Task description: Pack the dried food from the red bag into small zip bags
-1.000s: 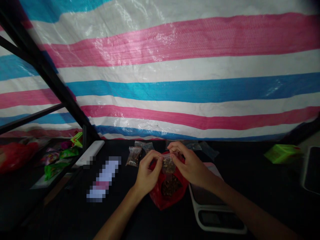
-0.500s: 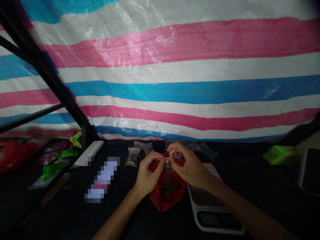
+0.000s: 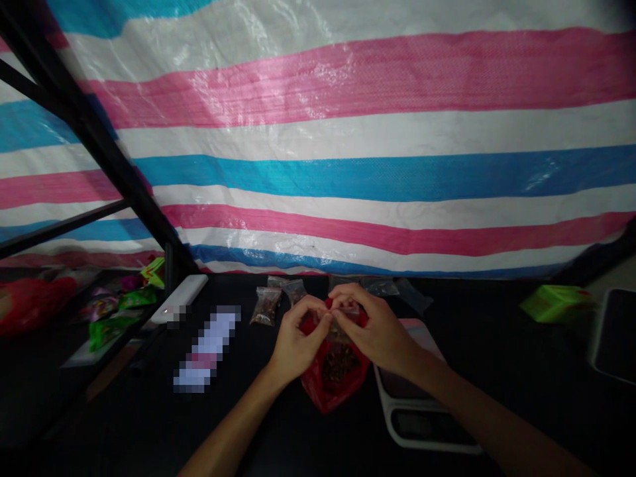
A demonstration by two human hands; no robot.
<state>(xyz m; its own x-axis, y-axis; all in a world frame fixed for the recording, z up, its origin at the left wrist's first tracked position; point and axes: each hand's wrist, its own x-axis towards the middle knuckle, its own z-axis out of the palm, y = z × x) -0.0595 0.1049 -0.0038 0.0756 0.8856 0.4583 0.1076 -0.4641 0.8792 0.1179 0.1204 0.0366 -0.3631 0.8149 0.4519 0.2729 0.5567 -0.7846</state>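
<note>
- L hand [image 3: 297, 341] & R hand [image 3: 381, 331]: fingers pinching sm. clear bag [image 3: 340, 332] nr top
- Held over open red bag [image 3: 328, 397] w/ brown bits [image 3: 339, 364]
- Scale [image 3: 427, 427] on bench [image 3: 288, 424], R of red bag

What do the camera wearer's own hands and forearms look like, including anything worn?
The bare left hand and bare right hand show no gloves, rings or watch. Both slender forearms are sleeveless as far as visible. Dim light hides finer markings.
</note>
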